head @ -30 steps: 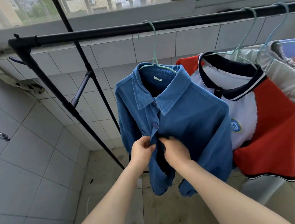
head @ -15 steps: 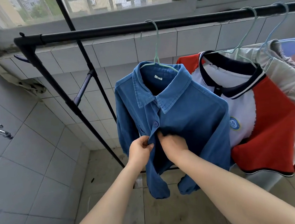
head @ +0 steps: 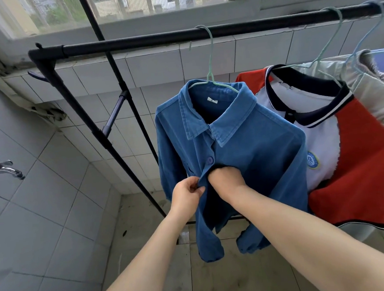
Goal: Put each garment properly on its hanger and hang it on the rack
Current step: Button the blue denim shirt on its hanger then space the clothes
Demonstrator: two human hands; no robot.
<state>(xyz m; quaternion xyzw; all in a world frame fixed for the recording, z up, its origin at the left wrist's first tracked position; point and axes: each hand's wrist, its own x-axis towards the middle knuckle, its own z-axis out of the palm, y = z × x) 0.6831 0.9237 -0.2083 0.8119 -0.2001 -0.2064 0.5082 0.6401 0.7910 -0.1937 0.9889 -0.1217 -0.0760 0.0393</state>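
A blue button-up shirt (head: 252,163) hangs from a pale green hanger (head: 209,59) hooked over the black rack bar (head: 155,39). Its top button is fastened. My left hand (head: 187,196) pinches the left front edge of the shirt just below that button. My right hand (head: 227,180) grips the right front edge beside it, fingers tucked into the cloth. Both hands meet at the placket at mid-chest height.
To the right hang a red, white and navy polo shirt (head: 348,156) and a pale garment (head: 378,98) on their own hangers. The rack's slanted black leg (head: 88,121) runs down at left. A tap (head: 2,168) juts from the tiled left wall. Windows lie behind.
Both hands have stayed on the shirt's front opening and shifted slightly upward along it. The view has tilted a little, bringing the rack's left end more into frame.
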